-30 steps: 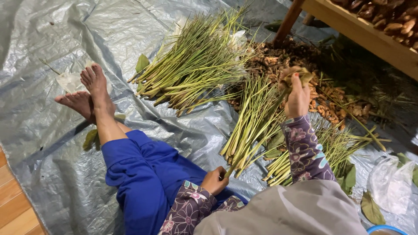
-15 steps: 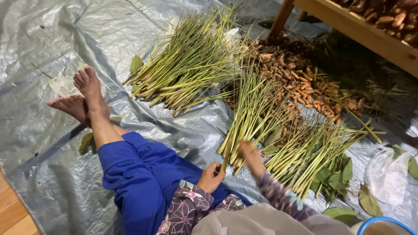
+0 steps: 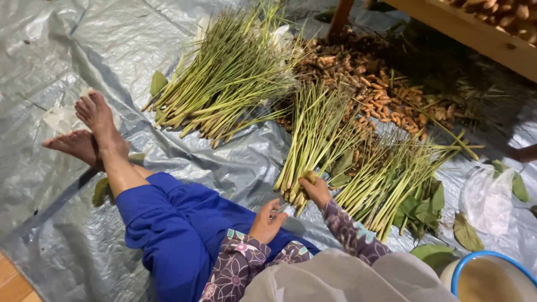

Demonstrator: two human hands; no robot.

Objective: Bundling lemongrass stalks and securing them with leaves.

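Where the pale, thick butt ends of a loose bundle of long green lemongrass-like stalks (image 3: 313, 145) come together, they are gripped by the right hand (image 3: 315, 191), whose fingers are curled shut around several stalks at once, seemingly so that the ends stay gathered and level while the thin tops fan away across the floor. The left hand (image 3: 267, 219) is rested on the lap just beside those same ends, half curled; something small may be pinched in it, but what it is cannot be told. The bundle is laid on a crinkled grey plastic tarpaulin (image 3: 67, 50) spread over the floor, directly in front of the seated person, whose blue trousers (image 3: 168, 223) and bare crossed feet (image 3: 92, 131) are stretched out to the left. The stalks are seen as straight, stiff and slender, yellowish-white at the base and shading to fresh green. A second, smaller sheaf of the same stalks (image 3: 391, 179) is laid just to the right, and a larger, denser heap (image 3: 224, 78) lies farther off to the upper left. Beyond them a mound of small brown-orange knobbly roots (image 3: 380, 95) is piled against a wooden shelf leg (image 3: 340, 17). Broad green leaves (image 3: 425, 210), a white plastic bag (image 3: 486, 198) and a blue-rimmed basin (image 3: 492, 277) are placed at the lower right.
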